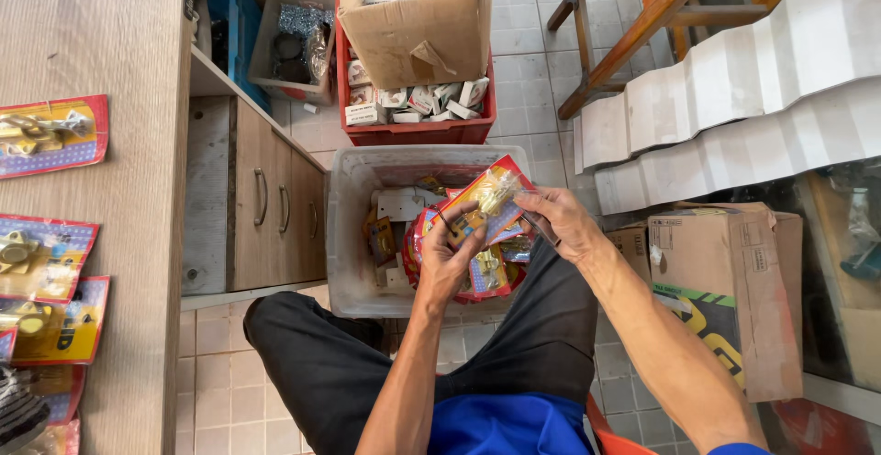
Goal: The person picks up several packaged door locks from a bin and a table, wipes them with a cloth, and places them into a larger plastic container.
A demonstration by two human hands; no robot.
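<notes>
From the head camera, the left hand (447,258) and the right hand (562,221) both grip a red-and-yellow blister pack (486,200) holding brass hardware, fingers closed on its edges, left at the lower side, right at the upper right corner. The pack is held above the grey plastic bin (341,235) on the tiled floor, over more such packs (477,276) lying inside. Behind the bin stands a red crate (418,132) carrying a cardboard box (413,38). Similar packs (46,134) lie along the wooden tabletop's (119,51) left edge.
</notes>
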